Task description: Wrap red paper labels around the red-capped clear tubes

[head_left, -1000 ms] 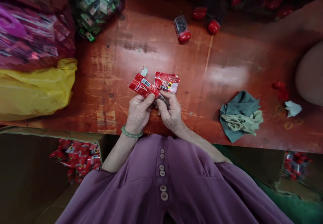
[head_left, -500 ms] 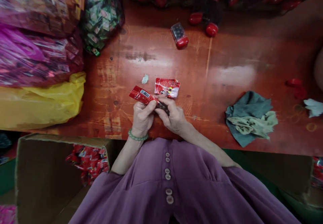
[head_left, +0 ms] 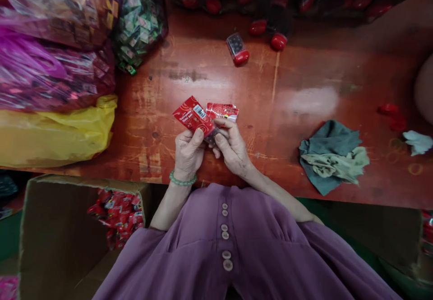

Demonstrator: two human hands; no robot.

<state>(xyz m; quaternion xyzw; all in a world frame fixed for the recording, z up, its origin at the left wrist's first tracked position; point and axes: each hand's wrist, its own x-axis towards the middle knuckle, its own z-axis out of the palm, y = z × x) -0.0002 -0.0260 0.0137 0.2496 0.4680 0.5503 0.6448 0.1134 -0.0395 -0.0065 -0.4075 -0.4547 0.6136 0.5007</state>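
My left hand [head_left: 189, 151], with a green bead bracelet at the wrist, pinches a flat red printed packet [head_left: 191, 115] with a white barcode. At the packet's lower right end, my right hand [head_left: 233, 149] grips a small clear container of dark balls [head_left: 212, 136]. The container's end shows between my hands; whether the rest sits inside the packet is hidden. Just behind lies a second red packet [head_left: 221, 110] on the table, partly covered by my fingers. Farther back stands another clear container with a red cap [head_left: 237, 49], also holding dark balls.
Filled plastic bags, one yellow [head_left: 57, 133], line the left of the wooden table [head_left: 287, 155]. A grey-green cloth [head_left: 329, 155] lies on the right. Many red-capped containers [head_left: 213, 4] fill the back. Below left, an open cardboard box [head_left: 67, 228] holds red packets [head_left: 123, 214].
The packet in my hands has turned so its wide printed face shows more fully. My fingers have shifted around its lower end, and the packet behind is more covered.
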